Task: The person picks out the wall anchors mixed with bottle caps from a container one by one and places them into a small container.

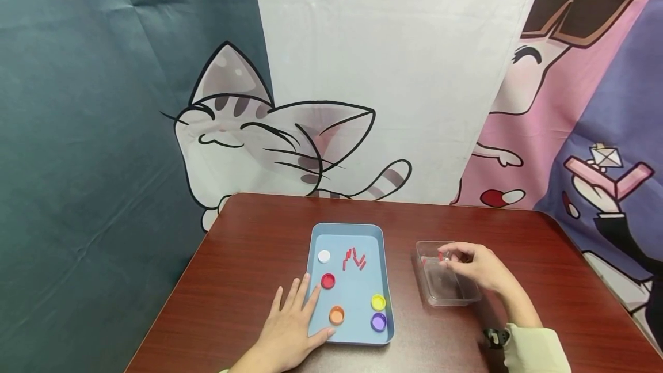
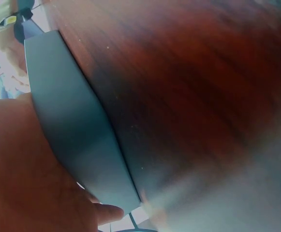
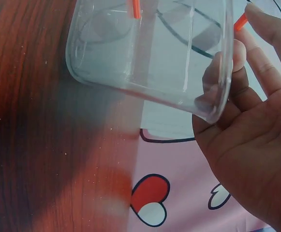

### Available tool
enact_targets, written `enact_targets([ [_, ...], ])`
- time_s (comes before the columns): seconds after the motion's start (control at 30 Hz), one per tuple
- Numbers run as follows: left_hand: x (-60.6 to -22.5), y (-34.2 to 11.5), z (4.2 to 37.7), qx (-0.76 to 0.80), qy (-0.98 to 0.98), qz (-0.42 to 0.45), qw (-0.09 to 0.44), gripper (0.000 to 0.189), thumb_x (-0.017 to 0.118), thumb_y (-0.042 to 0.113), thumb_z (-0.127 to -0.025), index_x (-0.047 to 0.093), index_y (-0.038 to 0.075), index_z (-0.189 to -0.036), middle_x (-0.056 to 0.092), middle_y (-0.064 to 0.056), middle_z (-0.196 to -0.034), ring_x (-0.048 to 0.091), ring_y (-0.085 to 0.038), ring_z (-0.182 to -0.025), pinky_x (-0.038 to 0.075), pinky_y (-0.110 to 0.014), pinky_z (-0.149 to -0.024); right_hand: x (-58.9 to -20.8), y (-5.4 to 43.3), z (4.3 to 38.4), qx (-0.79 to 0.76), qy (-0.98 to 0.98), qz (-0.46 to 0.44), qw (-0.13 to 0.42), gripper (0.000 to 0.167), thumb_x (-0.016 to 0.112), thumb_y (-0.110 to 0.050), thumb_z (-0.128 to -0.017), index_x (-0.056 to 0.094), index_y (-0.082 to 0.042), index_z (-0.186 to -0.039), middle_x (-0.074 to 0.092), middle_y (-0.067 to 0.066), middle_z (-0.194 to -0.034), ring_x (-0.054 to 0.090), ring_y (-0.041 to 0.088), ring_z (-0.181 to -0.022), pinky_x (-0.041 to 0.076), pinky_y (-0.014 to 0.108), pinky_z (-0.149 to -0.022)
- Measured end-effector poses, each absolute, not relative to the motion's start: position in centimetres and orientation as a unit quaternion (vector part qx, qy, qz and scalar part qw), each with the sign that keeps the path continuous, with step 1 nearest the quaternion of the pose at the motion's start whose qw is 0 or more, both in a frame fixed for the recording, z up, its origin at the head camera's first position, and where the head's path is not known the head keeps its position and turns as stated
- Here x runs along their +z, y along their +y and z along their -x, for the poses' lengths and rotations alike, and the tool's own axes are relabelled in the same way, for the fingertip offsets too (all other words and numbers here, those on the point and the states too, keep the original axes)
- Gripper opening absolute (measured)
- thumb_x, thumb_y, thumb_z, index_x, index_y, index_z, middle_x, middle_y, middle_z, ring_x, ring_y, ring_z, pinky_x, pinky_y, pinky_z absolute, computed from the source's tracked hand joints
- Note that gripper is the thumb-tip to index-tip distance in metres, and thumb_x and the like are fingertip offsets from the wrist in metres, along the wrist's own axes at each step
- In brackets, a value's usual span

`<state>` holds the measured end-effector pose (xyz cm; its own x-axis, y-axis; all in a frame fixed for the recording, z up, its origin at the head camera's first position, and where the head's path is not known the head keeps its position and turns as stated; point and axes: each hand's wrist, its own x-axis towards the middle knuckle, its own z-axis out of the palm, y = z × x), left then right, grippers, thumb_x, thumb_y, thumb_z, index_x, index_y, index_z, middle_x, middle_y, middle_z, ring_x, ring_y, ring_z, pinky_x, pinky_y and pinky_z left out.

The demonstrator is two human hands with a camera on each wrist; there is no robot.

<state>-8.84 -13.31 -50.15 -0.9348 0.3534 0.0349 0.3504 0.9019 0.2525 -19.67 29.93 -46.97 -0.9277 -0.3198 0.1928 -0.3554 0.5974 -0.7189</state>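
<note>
Where a box [image 1: 445, 288] stands, the right hand [image 1: 479, 266] pinches a stick [image 1: 441, 256] (red).

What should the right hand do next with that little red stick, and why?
Probably carry the red stick across to the blue tray: the right hand pinches it at the clear box, and a group of red sticks already lies on that tray, with bare space beside them.
</note>
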Motion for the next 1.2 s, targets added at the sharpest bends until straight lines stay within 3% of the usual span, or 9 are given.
enact_targets([
  [0.43, -49.9, -13.3, 8.8, 0.126, 0.975, -0.182, 0.009, 0.089, 0.049, 0.072, -0.093, 0.04, 0.011, -0.156, 0.026, -0.018, -0.165, 0.027, -0.042, -0.15, 0.018, -0.068, -0.116, -46.8, 30.6, 20.0, 0.431, -0.885, -0.174, 0.008, 0.032, 0.083, -0.02, -0.085, 0.073, -0.005, -0.112, 0.06, -0.003, -0.075, 0.051, 0.004, -0.066, 0.041, 0.023, -0.054],
  [0.83, -50.1, -13.4, 8.9, 0.124, 0.975, -0.183, 0.008, 0.088, 0.049, 0.072, -0.093, 0.039, 0.012, -0.157, 0.025, -0.018, -0.166, 0.026, -0.042, -0.15, 0.018, -0.068, -0.116, -46.8, 30.8, 20.4, 0.433, -0.882, -0.188, 0.018, 0.039, 0.08, -0.009, -0.086, 0.067, 0.002, -0.121, 0.059, 0.003, -0.074, 0.053, 0.005, -0.067, 0.043, 0.024, -0.056],
  [1.03, -50.0, -13.4, 8.9, 0.124, 0.975, -0.185, 0.004, 0.088, 0.049, 0.071, -0.093, 0.04, 0.011, -0.156, 0.026, -0.019, -0.165, 0.027, -0.043, -0.15, 0.019, -0.068, -0.116, -46.6, 30.1, 20.2, 0.429, -0.884, -0.186, 0.019, 0.038, 0.079, -0.008, -0.086, 0.067, 0.001, -0.122, 0.059, 0.002, -0.074, 0.053, 0.004, -0.067, 0.043, 0.023, -0.057],
  [1.2, -50.0, -13.4, 8.9, 0.125, 0.975, -0.184, 0.003, 0.087, 0.049, 0.071, -0.093, 0.04, 0.011, -0.156, 0.026, -0.019, -0.165, 0.027, -0.043, -0.15, 0.019, -0.068, -0.116, -46.5, 28.9, 20.4, 0.419, -0.889, -0.184, 0.015, 0.036, 0.08, -0.016, -0.088, 0.07, -0.003, -0.12, 0.058, -0.002, -0.073, 0.052, 0.003, -0.067, 0.042, 0.023, -0.057],
])
